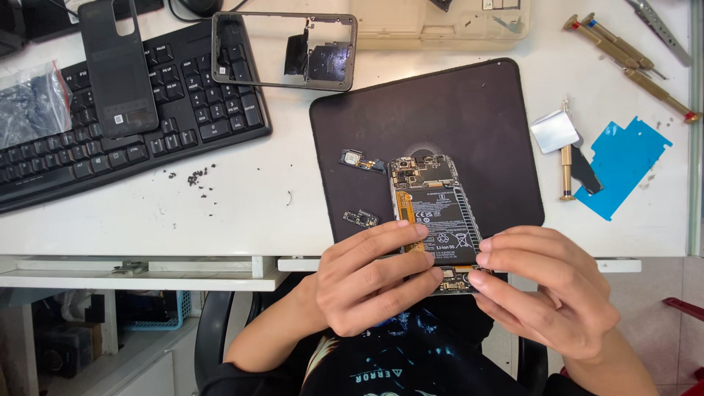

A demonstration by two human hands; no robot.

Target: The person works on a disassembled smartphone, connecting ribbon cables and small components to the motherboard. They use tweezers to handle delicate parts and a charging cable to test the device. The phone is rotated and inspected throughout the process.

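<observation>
An opened smartphone (434, 213) with its back removed shows a black battery, an orange flex strip and circuit boards. It lies over the near edge of a black mat (477, 117). My left hand (370, 279) grips the phone's lower left side, fingers laid across the bottom of the battery. On the lower right edge, my right hand (546, 290) pinches the phone with its fingertips. Two small circuit parts rest on the mat left of the phone, one (362, 160) higher up and another (360, 218) close to my left fingers.
A black keyboard (183, 125) carries a dark phone back cover (117, 70) and a phone frame (284, 51). Tiny screws (194, 177) lie on the white desk. Right of the mat are a blue film (622, 165), a silver foil piece (555, 130) and brass screwdrivers (623, 55).
</observation>
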